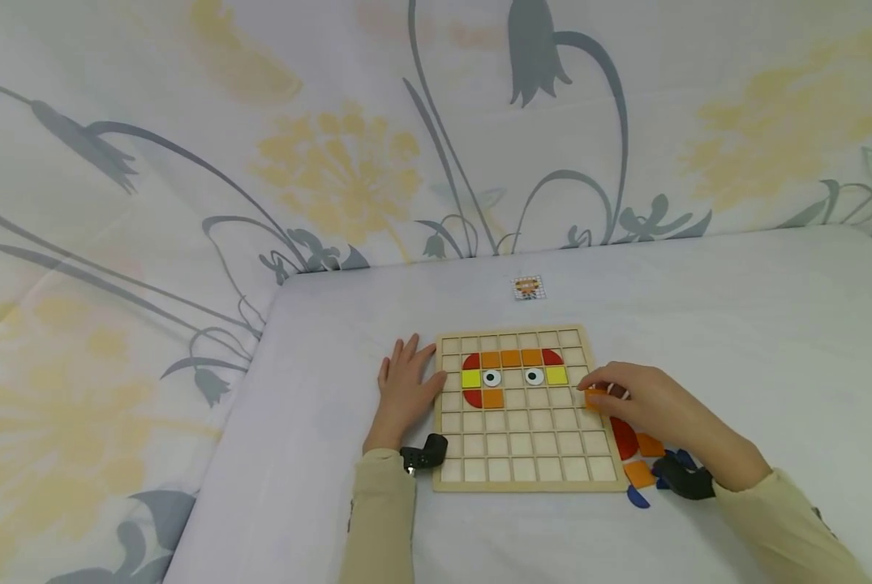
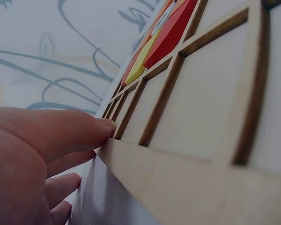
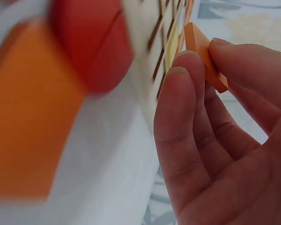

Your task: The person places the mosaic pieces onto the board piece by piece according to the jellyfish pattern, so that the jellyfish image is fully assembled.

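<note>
Here, my right hand pinches an orange tile that a loose grip could drop, my spread left hand touching the board.

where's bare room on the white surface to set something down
Bare: the white surface left of the left hand, and the stretch right of the picture card, beyond the right hand. Crowded: around the near right corner of the board, where loose orange, red and blue pieces lie.

Left sleeve, right sleeve both khaki; black left wrist camera, black right wrist camera, rounded.
</note>
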Available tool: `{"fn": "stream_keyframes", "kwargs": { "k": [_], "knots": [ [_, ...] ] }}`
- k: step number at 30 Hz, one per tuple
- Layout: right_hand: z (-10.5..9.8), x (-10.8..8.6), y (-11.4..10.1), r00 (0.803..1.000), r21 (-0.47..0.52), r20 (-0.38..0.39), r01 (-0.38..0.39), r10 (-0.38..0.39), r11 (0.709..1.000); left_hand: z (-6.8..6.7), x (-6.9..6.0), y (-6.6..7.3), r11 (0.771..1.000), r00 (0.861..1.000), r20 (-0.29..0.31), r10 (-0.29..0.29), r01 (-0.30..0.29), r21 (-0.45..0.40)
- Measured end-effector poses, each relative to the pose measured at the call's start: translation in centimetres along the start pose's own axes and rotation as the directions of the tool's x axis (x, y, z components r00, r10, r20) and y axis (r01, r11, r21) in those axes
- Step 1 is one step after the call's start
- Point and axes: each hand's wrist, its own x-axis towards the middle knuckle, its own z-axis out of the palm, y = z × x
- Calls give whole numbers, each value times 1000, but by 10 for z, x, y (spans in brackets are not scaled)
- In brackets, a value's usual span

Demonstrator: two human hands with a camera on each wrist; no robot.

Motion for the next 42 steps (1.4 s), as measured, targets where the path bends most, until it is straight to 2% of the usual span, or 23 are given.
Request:
{"fn": "stream_keyframes", "kwargs": {
  "k": [12,17,24,34,42],
  "knots": [
    [24,44,-24,994,59,15,106,-107,993,0,1,-2,1000,1000,5,-8,8,1],
    [34,56,-33,993,73,25,111,-113,991,2,2,-3,1000,1000,4,-14,14,7],
    [46,58,-34,999,51,6,50,-51,997,4,3,-1,1000,1000,2,0,0,-8],
    [50,60,-41,994,-44,-38,102,-103,994,1,2,-1,1000,1000,-6,-3,3,3],
    [51,59,-41,993,-42,-43,104,-106,994,2,2,-2,1000,1000,3,-7,7,29]
  ]
}}
